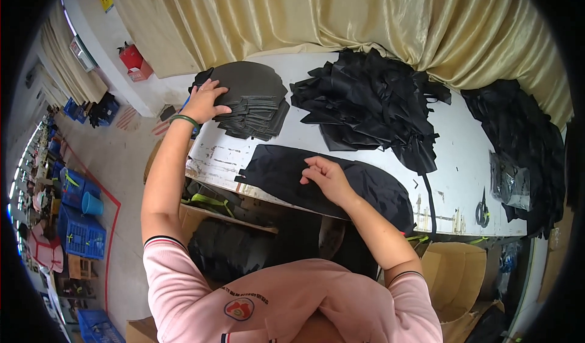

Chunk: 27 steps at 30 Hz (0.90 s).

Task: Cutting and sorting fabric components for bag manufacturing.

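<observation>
My left hand [206, 101] rests on the left edge of a stack of dark grey, flat, curved-edged pieces [253, 78], its fingers and thumb spread. The lower edges of these pieces fan out in layers. My right hand [329, 180] is over a black fabric panel [277, 166] that lies along the table's near edge. Its fingers are loosely bent, with a gap between thumb and forefinger, and nothing shows in them. Whether it touches the cloth I cannot tell. Something black partly shows behind my left fingers.
A heap of black fabric pieces [372, 99] lies at the table's far middle, another black pile [518, 142] at the right with a clear plastic bag [510, 181]. Scissors [482, 210] lie on the white table [457, 160]. Below stands an open cardboard box [454, 270]. Blue crates [85, 233] stand left.
</observation>
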Motion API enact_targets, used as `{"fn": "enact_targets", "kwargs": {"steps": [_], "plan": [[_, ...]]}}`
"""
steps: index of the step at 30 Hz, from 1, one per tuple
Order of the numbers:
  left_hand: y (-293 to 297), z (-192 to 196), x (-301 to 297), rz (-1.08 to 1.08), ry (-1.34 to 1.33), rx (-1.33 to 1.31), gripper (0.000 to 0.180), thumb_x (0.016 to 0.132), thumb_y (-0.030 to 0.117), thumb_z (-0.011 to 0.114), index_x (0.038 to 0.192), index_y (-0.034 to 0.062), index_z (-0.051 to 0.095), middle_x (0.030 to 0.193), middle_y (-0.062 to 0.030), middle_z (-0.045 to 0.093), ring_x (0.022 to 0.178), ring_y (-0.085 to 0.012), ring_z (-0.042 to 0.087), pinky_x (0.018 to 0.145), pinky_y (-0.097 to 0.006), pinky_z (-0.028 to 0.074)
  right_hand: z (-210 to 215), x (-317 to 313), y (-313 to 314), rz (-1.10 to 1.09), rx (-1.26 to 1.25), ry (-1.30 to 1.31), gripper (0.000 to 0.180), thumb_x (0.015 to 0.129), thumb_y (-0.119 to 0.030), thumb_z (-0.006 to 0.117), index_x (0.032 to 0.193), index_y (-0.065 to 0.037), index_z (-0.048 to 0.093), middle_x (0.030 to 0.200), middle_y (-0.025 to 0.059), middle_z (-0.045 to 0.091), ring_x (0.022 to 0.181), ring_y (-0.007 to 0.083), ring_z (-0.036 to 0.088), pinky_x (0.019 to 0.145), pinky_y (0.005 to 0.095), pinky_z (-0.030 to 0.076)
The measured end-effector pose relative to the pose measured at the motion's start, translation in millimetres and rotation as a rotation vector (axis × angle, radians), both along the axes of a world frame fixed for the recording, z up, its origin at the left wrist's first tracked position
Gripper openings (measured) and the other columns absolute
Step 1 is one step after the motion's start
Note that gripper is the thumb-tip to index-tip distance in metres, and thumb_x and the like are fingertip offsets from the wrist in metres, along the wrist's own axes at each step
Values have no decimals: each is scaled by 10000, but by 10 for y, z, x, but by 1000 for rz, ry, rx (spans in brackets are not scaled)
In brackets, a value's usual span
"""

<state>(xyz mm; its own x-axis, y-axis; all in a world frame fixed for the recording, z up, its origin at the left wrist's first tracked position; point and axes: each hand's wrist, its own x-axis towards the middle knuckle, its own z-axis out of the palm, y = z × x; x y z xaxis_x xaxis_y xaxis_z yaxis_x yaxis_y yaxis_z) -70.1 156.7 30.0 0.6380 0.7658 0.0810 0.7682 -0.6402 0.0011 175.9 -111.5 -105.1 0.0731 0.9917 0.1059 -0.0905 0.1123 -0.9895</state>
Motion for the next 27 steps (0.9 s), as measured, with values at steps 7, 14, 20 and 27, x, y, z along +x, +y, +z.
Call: {"fn": "enact_targets", "kwargs": {"steps": [7,14,20,27], "plan": [[425,-72,-13,-102,-100,-130,634,714,345,779,1259,97,570,1310,-159,518,1211,-326,497,1035,-428,377,-43,-26,-41,3,-16,-24,203,909,-118,605,1046,31,584,770,49,666,724,77,607,694,215,446],[348,22,-66,-141,-371,-309,468,755,253,779,1112,9,602,1106,-119,624,1035,-228,586,933,-326,440,-193,-33,-49,-15,21,-72,181,916,-126,595,1012,28,590,752,44,661,702,73,600,661,213,441],[-599,249,333,-278,-1009,-161,261,856,-15,524,1116,7,535,1116,-64,624,1019,-140,575,934,-267,427,79,-35,-73,-109,173,-97,155,927,-90,567,1029,26,572,774,40,656,720,69,600,675,208,442],[-1934,-645,908,-389,-1438,-726,403,863,-68,519,1261,-13,480,1191,-77,598,1064,-159,565,973,-299,417,725,-164,-7,-193,360,35,124,918,-73,579,979,35,578,746,54,644,668,80,605,629,222,471]]}}
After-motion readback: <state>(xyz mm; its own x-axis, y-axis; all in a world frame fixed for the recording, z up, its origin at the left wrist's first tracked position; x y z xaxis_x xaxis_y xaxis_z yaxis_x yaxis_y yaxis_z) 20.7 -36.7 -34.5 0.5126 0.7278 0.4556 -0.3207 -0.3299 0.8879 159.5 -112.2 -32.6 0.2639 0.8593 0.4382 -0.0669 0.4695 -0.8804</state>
